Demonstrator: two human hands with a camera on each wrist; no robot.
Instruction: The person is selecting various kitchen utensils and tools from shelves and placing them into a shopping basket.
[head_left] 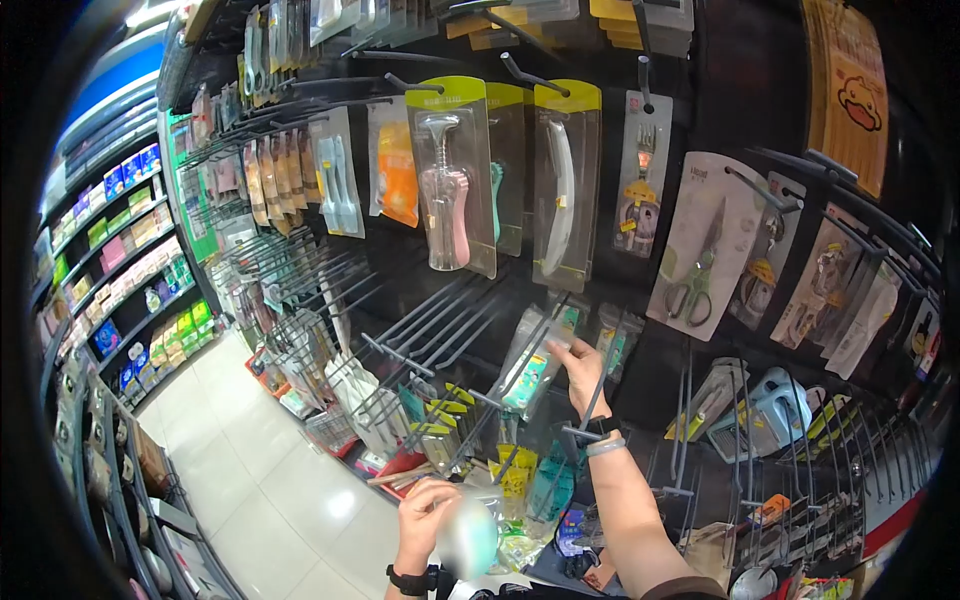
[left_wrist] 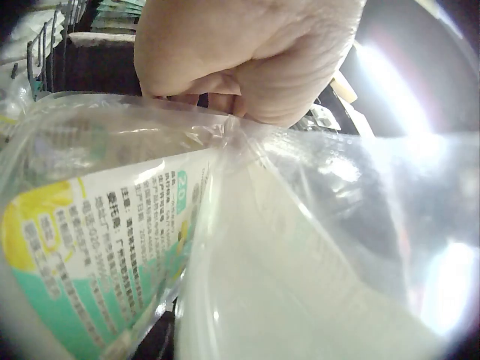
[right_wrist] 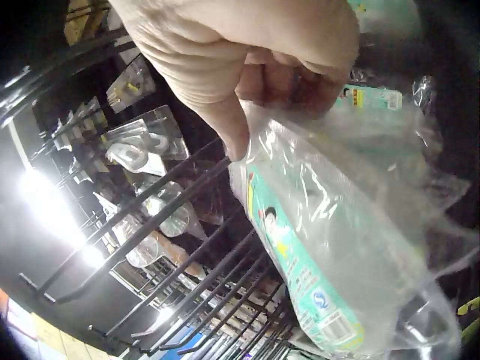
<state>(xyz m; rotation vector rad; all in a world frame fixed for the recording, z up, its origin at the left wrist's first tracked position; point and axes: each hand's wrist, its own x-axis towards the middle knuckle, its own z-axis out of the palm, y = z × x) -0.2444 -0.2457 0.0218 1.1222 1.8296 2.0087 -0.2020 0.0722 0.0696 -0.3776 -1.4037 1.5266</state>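
My right hand is raised to the display wall and pinches the top of a clear plastic packet with a green label. In the right wrist view, thumb and fingers grip the packet's upper edge; the green strip carries a barcode and a small cartoon figure. Low in the head view, my left hand holds a clear packet, blurred there. The left wrist view shows its clear film bunched under the fingers, with a printed white, yellow and green label inside.
Long metal hooks stick out around my right hand. Above hang a pink-handled tool in a blister pack and carded scissors. More green-labelled packets hang just right. A tiled aisle and stocked shelves lie left.
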